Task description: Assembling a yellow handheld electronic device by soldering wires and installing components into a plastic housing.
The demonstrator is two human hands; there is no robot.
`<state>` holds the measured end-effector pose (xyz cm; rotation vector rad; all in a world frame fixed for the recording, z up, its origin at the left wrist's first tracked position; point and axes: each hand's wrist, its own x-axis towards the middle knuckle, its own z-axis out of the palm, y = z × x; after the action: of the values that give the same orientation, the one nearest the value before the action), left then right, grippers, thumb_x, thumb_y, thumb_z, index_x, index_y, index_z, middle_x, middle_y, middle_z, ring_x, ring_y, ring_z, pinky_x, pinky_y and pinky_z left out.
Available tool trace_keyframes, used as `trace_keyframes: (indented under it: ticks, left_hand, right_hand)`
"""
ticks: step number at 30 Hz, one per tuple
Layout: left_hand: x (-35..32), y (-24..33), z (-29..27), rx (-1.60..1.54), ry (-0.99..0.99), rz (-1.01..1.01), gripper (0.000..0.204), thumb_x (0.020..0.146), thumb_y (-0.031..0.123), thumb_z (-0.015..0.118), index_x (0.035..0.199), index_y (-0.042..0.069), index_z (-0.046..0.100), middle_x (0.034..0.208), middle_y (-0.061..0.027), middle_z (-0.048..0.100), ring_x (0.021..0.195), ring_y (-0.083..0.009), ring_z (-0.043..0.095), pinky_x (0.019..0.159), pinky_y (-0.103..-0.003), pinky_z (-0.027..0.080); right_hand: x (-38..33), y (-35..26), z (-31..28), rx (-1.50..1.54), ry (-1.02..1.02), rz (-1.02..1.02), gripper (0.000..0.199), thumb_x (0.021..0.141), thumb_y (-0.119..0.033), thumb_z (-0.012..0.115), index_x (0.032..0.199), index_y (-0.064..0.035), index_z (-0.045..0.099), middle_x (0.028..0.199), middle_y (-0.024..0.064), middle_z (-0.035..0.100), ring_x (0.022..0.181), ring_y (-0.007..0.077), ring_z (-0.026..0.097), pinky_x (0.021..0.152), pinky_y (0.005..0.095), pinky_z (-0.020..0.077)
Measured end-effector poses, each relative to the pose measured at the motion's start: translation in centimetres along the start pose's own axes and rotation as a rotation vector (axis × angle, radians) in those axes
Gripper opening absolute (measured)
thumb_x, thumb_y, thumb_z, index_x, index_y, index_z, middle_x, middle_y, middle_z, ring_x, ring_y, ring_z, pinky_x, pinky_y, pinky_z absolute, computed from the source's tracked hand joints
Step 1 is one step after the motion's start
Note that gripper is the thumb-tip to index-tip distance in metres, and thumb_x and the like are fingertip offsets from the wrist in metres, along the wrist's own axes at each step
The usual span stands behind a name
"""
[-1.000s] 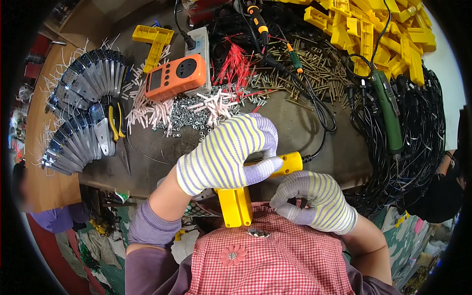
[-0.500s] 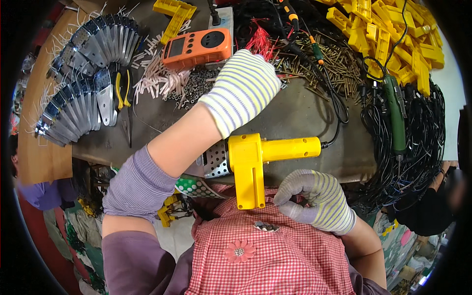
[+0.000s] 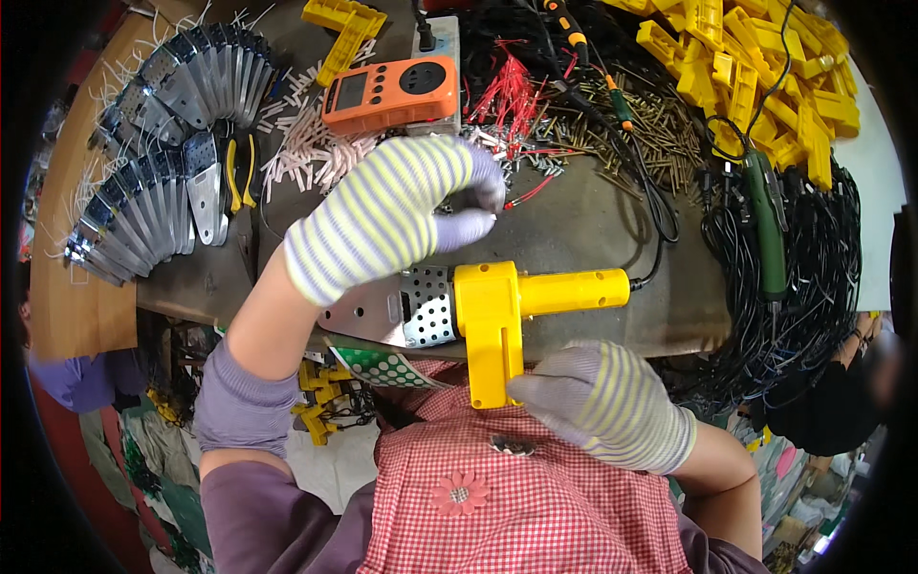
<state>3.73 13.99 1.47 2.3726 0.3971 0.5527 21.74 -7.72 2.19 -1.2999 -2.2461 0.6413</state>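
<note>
A pipe welding iron with a yellow plastic body [image 3: 488, 301] lies at the table's front edge. Its perforated metal guard [image 3: 426, 306] and flat metal plate [image 3: 368, 314] point left, and its stubby leg hangs toward my apron. Over the guard hovers my left hand [image 3: 387, 206] in a striped glove, thumb and forefinger curled nearly tip to tip; anything between them is too small to make out. My right hand [image 3: 612, 402], gloved the same way, has its fingers pressed together, their tips against the lower end of the yellow leg. What they pinch is hidden.
Behind lie an orange meter [image 3: 392, 94], white sleeves [image 3: 311, 153], red wires [image 3: 512, 91] and long screws [image 3: 660, 124]. Metal plates [image 3: 143, 215] and pliers [image 3: 241, 172] are at left. Yellow housings [image 3: 755, 77], black cords [image 3: 736, 249] and a green electric screwdriver [image 3: 768, 225] fill the right.
My left hand has come back from the small parts pile toward me and left, over the guard. My right hand has moved slightly left, up to the yellow leg. A few red wires lie shifted.
</note>
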Motion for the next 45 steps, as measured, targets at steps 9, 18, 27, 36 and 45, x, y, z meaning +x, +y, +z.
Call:
trace_keyframes:
  ticks: [9,18,27,36,45]
  left_hand:
    - [-1.8,1.0,0.9,0.091,-0.101,0.229,0.026,0.087,0.012,0.067,0.113,0.008,0.066,0.104,-0.0100,0.069,0.098,-0.0310,0.065,0.086,-0.041,0.053]
    - [-2.1,1.9,0.7,0.222,-0.127,0.245,0.029,0.083,0.012,0.068,0.111,0.009,0.067,0.102,-0.0114,0.069,0.092,-0.0328,0.065,0.084,-0.044,0.052]
    - [-4.8,2.4,0.7,0.172,-0.063,0.149,0.029,0.085,0.012,0.070,0.114,0.012,0.070,0.109,-0.0054,0.072,0.100,-0.0278,0.066,0.086,-0.040,0.052]
    - [-3.2,2.6,1.4,0.191,0.163,-0.021,0.027,0.080,0.003,0.072,0.106,0.011,0.074,0.101,-0.0061,0.072,0.091,-0.0262,0.069,0.083,-0.038,0.054]
    - [5.3,0.3,4.8,1.063,-0.175,0.166,0.009,0.077,0.013,0.062,0.069,0.010,0.067,0.073,-0.0075,0.064,0.075,-0.0248,0.065,0.064,-0.040,0.049]
  right_hand:
    - [2.1,0.0,0.9,0.070,0.114,-0.096,0.021,0.074,-0.021,0.075,0.094,-0.0166,0.071,0.087,0.0004,0.064,0.084,0.0214,0.064,0.072,0.0380,0.0529]
    - [3.9,-0.8,0.9,-0.203,-0.001,-0.301,0.014,0.073,-0.025,0.063,0.079,-0.0129,0.065,0.074,-0.0001,0.057,0.074,0.0184,0.062,0.063,0.0351,0.0493]
    - [3.8,4.7,-3.7,-0.106,0.250,-0.076,0.017,0.085,-0.018,0.066,0.100,-0.0109,0.067,0.086,0.0082,0.064,0.082,0.0311,0.065,0.073,0.0387,0.0528]
    - [8.2,14.6,-3.2,-0.382,0.321,0.047,0.023,0.081,-0.005,0.067,0.103,-0.0064,0.067,0.100,0.0151,0.068,0.097,0.0361,0.064,0.087,0.0428,0.0521]
    - [8.0,12.9,-4.2,-0.573,0.038,0.114,0.031,0.078,-0.006,0.065,0.108,-0.0104,0.067,0.094,0.0122,0.066,0.092,0.0339,0.063,0.081,0.0446,0.0522]
